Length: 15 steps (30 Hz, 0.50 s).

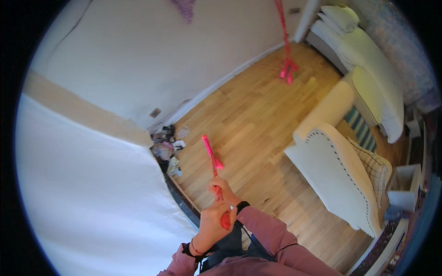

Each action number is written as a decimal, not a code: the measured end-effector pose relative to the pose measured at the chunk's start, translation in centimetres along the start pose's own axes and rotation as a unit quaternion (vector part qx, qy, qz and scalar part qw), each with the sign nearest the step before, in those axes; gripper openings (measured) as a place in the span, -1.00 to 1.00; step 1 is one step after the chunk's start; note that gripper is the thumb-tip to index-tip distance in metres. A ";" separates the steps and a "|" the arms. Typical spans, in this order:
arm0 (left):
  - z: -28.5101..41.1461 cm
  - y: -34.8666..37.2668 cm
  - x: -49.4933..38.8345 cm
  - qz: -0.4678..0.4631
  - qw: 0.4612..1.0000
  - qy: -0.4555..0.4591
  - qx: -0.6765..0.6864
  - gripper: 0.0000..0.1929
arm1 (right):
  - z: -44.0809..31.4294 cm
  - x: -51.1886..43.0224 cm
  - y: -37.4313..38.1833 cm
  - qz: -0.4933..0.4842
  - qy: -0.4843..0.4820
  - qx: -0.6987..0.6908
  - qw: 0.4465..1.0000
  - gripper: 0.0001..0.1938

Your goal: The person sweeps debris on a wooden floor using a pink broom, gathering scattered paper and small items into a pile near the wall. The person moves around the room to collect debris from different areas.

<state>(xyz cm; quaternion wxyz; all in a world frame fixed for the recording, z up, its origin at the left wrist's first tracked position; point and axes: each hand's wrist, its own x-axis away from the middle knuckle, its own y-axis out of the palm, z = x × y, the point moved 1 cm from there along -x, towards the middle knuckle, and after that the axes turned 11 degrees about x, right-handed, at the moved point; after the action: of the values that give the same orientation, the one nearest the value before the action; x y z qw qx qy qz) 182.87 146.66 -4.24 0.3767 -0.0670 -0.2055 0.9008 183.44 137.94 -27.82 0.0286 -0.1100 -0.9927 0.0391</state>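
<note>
Both hands grip one long red and pink handled tool with a pink head, which looks like a broom or mop point(209, 148) and points away over the wood floor. My left hand point(212, 222) is closed round the handle near its rounded red end. Farther along, my right hand point(223, 189) is wrapped round the same handle, close beyond the left. Whether the pink head touches the floor I cannot tell. Beyond it, a red and pink object point(288, 70), blurred, hangs or stands near the wall; its kind is unclear.
White sheeting point(96, 183) covers the left side. By the wall lies a pile of litter point(165, 148). A cream studded armchair point(331, 179) stands at right, with a bed point(369, 55) behind it and a white box point(405, 188) beside it.
</note>
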 end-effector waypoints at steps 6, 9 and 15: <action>2.0 -6.7 4.4 0.008 0.995 0.033 0.095 -0.85 | -6.5 2.4 2.5 0.028 -0.104 0.132 0.985 -0.68; -1.3 -6.3 5.2 -0.017 0.970 -0.031 0.240 -0.88 | -4.6 4.8 0.9 0.046 -0.070 0.199 0.976 -0.66; -6.9 -4.8 6.5 0.000 0.954 -0.134 0.269 -0.85 | 2.6 6.9 2.9 0.018 -0.072 0.242 0.967 -0.67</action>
<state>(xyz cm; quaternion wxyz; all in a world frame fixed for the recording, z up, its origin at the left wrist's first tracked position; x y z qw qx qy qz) 183.32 156.51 -8.26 0.3500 0.1580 -0.0042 0.9233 177.19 142.05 -30.33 -0.0178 -0.1144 -0.9510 0.2869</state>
